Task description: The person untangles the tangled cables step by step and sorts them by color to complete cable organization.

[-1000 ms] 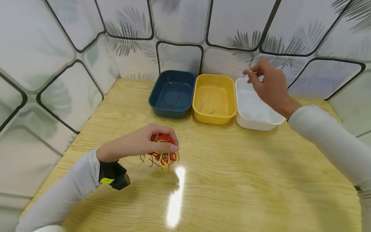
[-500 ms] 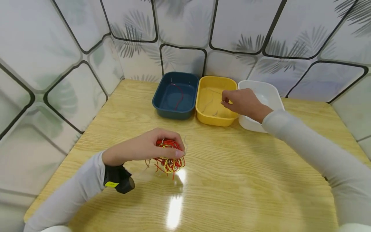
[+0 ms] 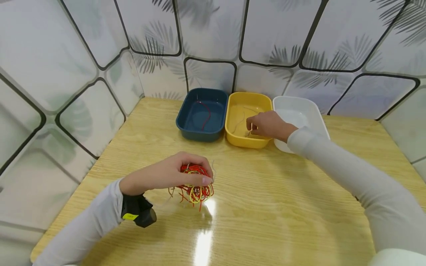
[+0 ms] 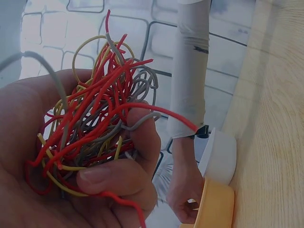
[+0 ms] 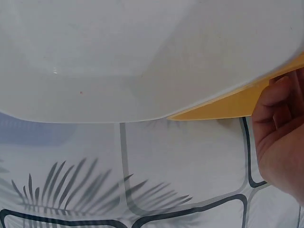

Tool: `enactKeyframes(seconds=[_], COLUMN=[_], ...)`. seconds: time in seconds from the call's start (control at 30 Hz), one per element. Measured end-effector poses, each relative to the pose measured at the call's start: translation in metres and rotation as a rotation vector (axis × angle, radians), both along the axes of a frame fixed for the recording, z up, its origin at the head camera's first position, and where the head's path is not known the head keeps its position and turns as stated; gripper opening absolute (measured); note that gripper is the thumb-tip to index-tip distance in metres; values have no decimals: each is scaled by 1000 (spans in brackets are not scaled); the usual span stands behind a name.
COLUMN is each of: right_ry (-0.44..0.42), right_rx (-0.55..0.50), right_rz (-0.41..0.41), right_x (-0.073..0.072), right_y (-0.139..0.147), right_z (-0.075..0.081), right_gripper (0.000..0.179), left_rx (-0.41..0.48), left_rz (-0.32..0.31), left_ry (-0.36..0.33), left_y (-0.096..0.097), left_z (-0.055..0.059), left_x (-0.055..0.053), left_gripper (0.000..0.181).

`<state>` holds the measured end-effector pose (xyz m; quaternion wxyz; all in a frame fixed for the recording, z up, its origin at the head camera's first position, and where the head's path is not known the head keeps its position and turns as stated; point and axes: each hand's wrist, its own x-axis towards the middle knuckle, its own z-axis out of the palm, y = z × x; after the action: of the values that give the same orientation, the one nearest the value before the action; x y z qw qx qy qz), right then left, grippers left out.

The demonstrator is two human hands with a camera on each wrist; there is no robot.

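A tangled bunch of red, yellow and grey wires (image 4: 102, 111) fills my left hand (image 3: 171, 171), whose fingers and thumb curl round it above the table; loose ends stick out on several sides. My right hand (image 3: 266, 125) reaches down into the yellow bin (image 3: 243, 142), thumb and fingers bent together in a pinch on a thin grey wire (image 3: 248, 133). Another thin grey wire (image 3: 240, 123) lies in the same bin, left of the fingertips. In the right wrist view the hand (image 5: 285, 128) shows at the right edge, its fingertips partly hidden by the bin walls.
Left of the yellow bin stands a dark blue bin (image 3: 201, 136) with one red wire (image 3: 209, 114) in it. A white bin (image 3: 296, 107) stands on the right, partly under my right forearm. A patterned wall (image 3: 213, 33) rises directly behind the wooden table (image 3: 283, 207).
My right hand has moved left and down from above the white bin into the yellow bin. The left hand keeps its grip on the bunch, nearly still.
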<state>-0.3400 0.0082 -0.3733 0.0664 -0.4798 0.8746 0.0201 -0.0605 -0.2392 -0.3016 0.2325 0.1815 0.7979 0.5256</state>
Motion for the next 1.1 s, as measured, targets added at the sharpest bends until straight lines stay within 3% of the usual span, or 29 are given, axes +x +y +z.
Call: enactKeyframes(seconds=[0.17, 0.33, 0.53, 0.63, 0.77, 0.93, 1.1], right_ry=[-40, -3, 54, 82, 140, 251, 384], right_rx=[-5, -70, -152, -214, -312, -465, -589], right_rz=[-38, -62, -65, -43, 36, 212, 385], right_x=[1, -1, 16, 36, 74, 126, 176], right_y=[3, 9, 11, 13, 16, 22, 30], right_z=[13, 30, 50, 62, 81, 102, 106], right_gripper=[18, 15, 12, 10, 7, 8, 18], left_rx=[6, 15, 3, -2, -11, -32, -55], left_rz=[-34, -49, -34, -39, -35, -33, -38], left_ry=[22, 60, 59, 64, 68, 65, 68], left_y=[2, 7, 10, 12, 15, 20, 27], left_z=[-1, 1, 2, 1, 1, 1, 0], left_x=[1, -2, -5, -7, -11, -18, -23], left_gripper=[11, 9, 9, 9, 8, 10, 9])
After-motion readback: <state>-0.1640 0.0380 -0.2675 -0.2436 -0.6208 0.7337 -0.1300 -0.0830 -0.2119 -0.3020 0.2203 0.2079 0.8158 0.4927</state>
